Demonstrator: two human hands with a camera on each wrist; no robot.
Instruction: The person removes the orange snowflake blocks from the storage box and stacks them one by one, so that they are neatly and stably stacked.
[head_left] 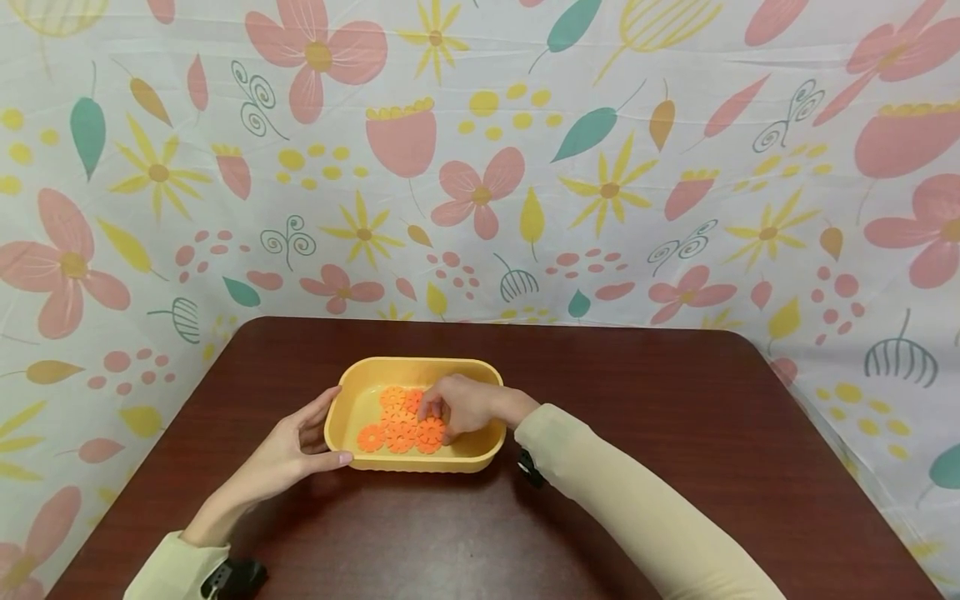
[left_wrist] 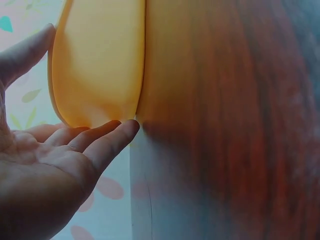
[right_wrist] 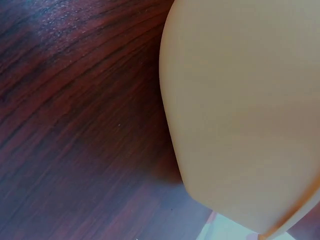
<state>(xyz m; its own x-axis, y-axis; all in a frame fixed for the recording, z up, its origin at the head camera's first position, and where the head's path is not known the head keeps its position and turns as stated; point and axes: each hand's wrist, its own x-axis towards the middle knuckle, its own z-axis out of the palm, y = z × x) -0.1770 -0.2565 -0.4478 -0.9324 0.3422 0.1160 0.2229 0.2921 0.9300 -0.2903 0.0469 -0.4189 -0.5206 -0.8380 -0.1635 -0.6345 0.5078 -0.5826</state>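
A yellow plastic tray [head_left: 414, 463] sits on the table, with several orange flower-shaped discs [head_left: 399, 437] lying flat in it. My left hand [head_left: 300, 446] holds the tray's left end, thumb at the near corner and fingers against the end wall. In the left wrist view, the left hand [left_wrist: 55, 160] spans the tray [left_wrist: 100, 60] between thumb and fingers. My right hand [head_left: 468, 404] reaches inside from the right, fingertips down among the discs. Whether it pinches one is hidden. The right wrist view shows the tray's outer wall [right_wrist: 240, 110], but no hand.
The dark red-brown wooden table [head_left: 637, 417] extends around the tray. Behind it hangs a white cloth [head_left: 555, 200] printed with flowers and leaves. Each wrist bears a black strap device [head_left: 234, 577]. The tray's raised rim surrounds the discs.
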